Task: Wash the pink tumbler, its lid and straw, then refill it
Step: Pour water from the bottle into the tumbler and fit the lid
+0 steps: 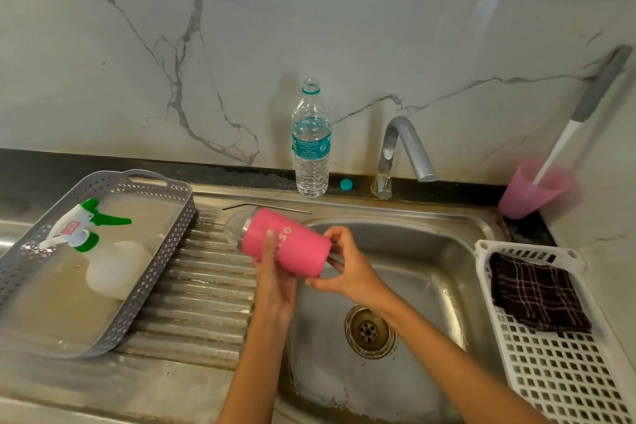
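The pink tumbler lies tilted on its side over the left rim of the sink. Its clear lid points left toward the draining board. My left hand grips the tumbler from below, thumb across its side. My right hand holds the tumbler's base end with curled fingers. The metal straw lies flat on the steel ledge behind the tumbler. An uncapped water bottle stands at the back beside the tap, which is not running.
A grey basket on the left draining board holds a spray bottle. The bottle's teal cap lies by the tap. A pink cup with a brush stands at back right. A white rack holds a dark cloth.
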`<act>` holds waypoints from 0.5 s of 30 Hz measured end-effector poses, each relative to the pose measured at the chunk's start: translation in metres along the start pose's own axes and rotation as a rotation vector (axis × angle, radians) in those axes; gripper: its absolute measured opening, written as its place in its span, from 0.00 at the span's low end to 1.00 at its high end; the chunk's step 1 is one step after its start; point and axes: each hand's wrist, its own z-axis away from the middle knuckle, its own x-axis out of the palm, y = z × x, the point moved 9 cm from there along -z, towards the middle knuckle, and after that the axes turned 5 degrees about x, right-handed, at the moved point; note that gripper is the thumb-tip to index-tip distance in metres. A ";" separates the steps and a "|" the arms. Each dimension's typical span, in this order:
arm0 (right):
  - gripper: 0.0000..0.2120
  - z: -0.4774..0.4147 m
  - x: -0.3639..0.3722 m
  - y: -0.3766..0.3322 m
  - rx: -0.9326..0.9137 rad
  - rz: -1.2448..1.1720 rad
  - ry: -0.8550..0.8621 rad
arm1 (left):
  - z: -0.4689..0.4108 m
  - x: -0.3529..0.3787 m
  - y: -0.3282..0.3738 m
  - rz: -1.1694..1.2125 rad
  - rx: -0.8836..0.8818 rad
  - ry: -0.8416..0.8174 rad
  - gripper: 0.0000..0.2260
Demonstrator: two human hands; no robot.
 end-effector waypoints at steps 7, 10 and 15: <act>0.32 -0.064 -0.054 -0.017 0.140 0.444 -0.069 | -0.026 0.007 0.020 -0.359 0.199 -0.105 0.33; 0.39 -0.106 -0.071 -0.051 0.067 0.276 0.186 | -0.033 0.015 0.030 -0.479 0.268 -0.144 0.34; 0.48 -0.155 -0.066 -0.084 -0.066 0.074 0.327 | -0.038 0.032 0.043 -0.647 0.378 -0.193 0.35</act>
